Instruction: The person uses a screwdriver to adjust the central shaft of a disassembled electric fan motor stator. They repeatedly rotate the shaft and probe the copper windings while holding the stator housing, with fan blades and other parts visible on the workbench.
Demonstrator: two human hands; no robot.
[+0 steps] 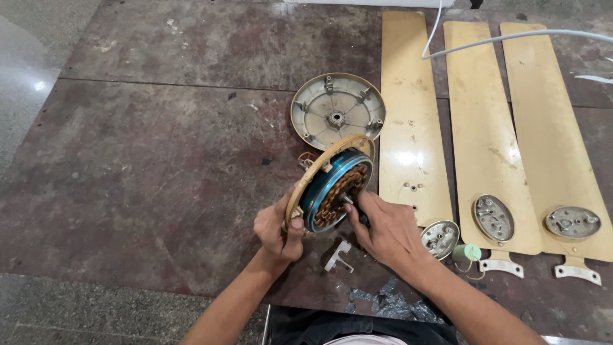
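Item: fan motor [332, 188], round, with a blue ring around copper windings and a cream-coloured shell behind. It is held tilted on edge above the table [159, 166], its open face turned toward the person, apparently so that the windings and the centre shaft can be reached.

Left hand [278, 230]: fingers are closed around the lower rim of the motor, thumb on the front edge, so that the motor is steadied from below and kept at its tilt.

Right hand [383, 227]: fingers are closed on a dark tool handle [361, 214], the tip of which is set at the centre of the motor. The kind of tool cannot be told, since most of it is covered by the hand.

Cover plate [337, 110]: round, cream-rimmed, laid hollow side up just behind the motor, apart from it.

Fan blades [408, 115]: three, cream, laid flat side by side at the right of the table, their metal mounts toward the person, well apart from the work.

Small cup [439, 239]: round, metal, near the right wrist at the foot of the nearest blade.

Green capacitor [470, 252]: lying just beside the cup, thin wires trailing.

White bracket [338, 255]: small, flat on the table below the motor, between the two hands.

White cable [511, 38]: running across the far ends of the blades.
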